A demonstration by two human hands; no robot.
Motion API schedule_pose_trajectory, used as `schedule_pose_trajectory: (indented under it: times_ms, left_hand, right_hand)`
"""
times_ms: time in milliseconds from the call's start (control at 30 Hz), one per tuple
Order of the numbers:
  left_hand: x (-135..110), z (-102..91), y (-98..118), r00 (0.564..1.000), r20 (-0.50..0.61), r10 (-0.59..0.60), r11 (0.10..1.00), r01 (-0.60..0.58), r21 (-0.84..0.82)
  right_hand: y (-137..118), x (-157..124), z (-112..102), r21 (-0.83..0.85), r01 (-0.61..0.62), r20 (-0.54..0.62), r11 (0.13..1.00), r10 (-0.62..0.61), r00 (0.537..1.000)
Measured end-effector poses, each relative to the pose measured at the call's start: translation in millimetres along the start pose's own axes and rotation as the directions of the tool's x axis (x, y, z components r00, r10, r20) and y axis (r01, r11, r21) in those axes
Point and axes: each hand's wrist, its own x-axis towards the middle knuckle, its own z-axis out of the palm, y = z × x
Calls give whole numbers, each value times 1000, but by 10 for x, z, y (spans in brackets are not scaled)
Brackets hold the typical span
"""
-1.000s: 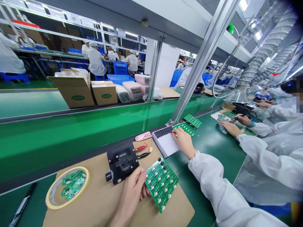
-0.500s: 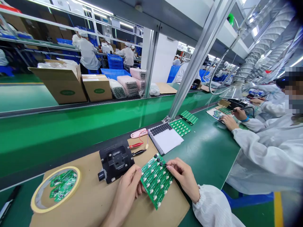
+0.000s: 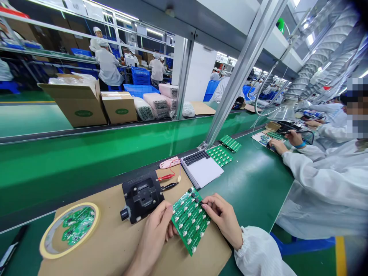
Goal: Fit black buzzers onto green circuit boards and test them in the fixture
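Observation:
A green circuit board panel (image 3: 191,221) with rows of white connectors is tilted over the cardboard. My left hand (image 3: 156,230) is closed on its left edge, thumb on top and fingers underneath. At the panel's upper right corner, my right hand (image 3: 222,214) pinches a small dark part, mostly hidden by the fingertips, that looks like a round black buzzer. Two such black buzzers (image 3: 193,195) sit along the panel's top edge. Beyond the panel, more black buzzers (image 3: 197,157) stand in rows on a stack of white paper (image 3: 204,172).
A black fixture (image 3: 142,197) lies left of the panel, near red (image 3: 166,177) and black clips (image 3: 170,186). A tape roll (image 3: 46,245) rings loose small green boards (image 3: 79,226). More green panels (image 3: 220,155) lie behind the paper. A co-worker's hands (image 3: 278,145) work at the right.
My hands and the panel keep almost the same pose, with the right fingertips still at its upper right corner. The whole view has shifted slightly.

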Motion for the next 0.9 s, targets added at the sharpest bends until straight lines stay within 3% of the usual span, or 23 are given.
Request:
schedule_pose_trajectory:
  times_ms: [467, 900]
  left_hand:
    - [-9, 10, -54, 998, 40, 49, 995, -45, -88]
    - [-72, 5, -41, 988, 92, 126, 992, -124, -35]
  right_hand:
    - [-123, -20, -25, -124, -37, 22, 992, 40, 999]
    - [-281, 10, -95, -158, -114, 24, 981, 119, 993]
